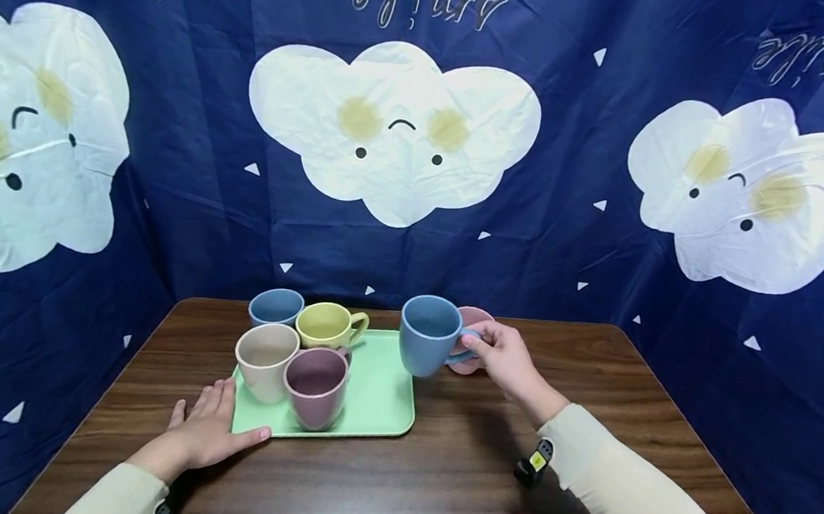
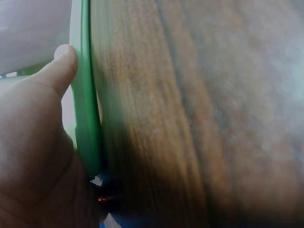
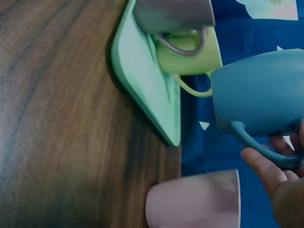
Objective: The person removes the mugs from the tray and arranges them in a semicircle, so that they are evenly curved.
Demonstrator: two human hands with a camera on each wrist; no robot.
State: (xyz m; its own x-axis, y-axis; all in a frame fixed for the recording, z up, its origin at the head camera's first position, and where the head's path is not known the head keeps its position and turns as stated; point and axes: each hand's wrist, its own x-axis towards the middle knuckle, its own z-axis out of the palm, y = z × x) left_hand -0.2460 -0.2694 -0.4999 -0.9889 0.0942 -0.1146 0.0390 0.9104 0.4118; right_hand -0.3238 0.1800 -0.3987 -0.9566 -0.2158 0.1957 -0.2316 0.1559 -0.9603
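Note:
My right hand point(image 1: 510, 364) grips a blue mug point(image 1: 428, 336) by its handle. In the right wrist view the blue mug point(image 3: 263, 92) is raised off the surface, close to the green tray's point(image 1: 383, 388) right end. My left hand point(image 1: 209, 430) touches the tray's near left corner, its fingers extended and its thumb along the front edge. In the left wrist view the thumb of the left hand point(image 2: 35, 118) lies against the tray rim point(image 2: 86, 118). On the tray stand a beige mug point(image 1: 265, 367), a mauve mug point(image 1: 317, 389) and a yellow mug point(image 1: 325, 325).
A second blue mug point(image 1: 276, 307) stands behind the beige one, its base hidden. Partly behind my right hand, a pink mug point(image 3: 192, 202) stands on the wooden table point(image 1: 387, 497), right of the tray. A dark blue curtain point(image 1: 568, 282) with clouds hangs behind the table.

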